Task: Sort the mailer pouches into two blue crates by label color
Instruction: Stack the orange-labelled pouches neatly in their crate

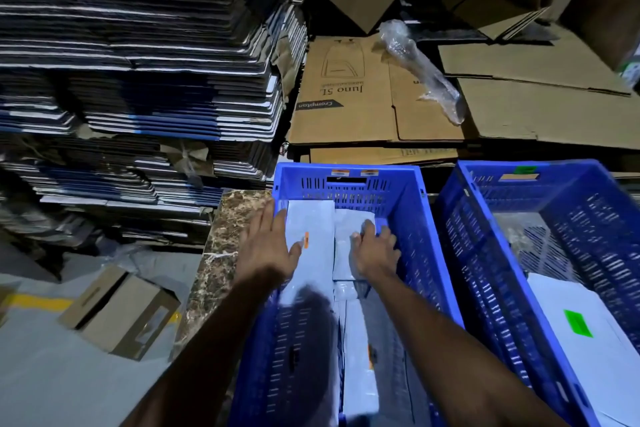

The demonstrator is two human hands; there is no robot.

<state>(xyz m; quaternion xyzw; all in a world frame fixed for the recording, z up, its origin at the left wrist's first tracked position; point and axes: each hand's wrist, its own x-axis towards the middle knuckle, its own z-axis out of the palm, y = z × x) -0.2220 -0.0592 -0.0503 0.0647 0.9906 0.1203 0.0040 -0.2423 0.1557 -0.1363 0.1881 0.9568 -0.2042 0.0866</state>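
From the head camera, two blue plastic crates with slotted, perforated walls stand side by side on a brown marbled stone ledge. In the left crate, marked with orange stickers on its far rim, smooth pale grey plastic mailer pouches lie flat. One long rectangular pouch lies along the crate's left wall, its long axis running from the person toward the far wall, with a small orange label at its right edge. The left hand lies flat on this pouch, fingers straight and spread, pointing at the far wall. Beside it a second, crinkled pouch runs the same way, and the right hand rests on it with fingers curled over its far part; whether they truly grip it I cannot tell. More pouches lie nearer the person, one showing a bit of orange. The right crate, marked with a green sticker on its far rim, holds a white pouch with a bright green label near its close end. Beyond the crates lie flattened brown corrugated cartons and a clear bubble-wrap roll; to the left rises a tall stack of folded dark cartons.
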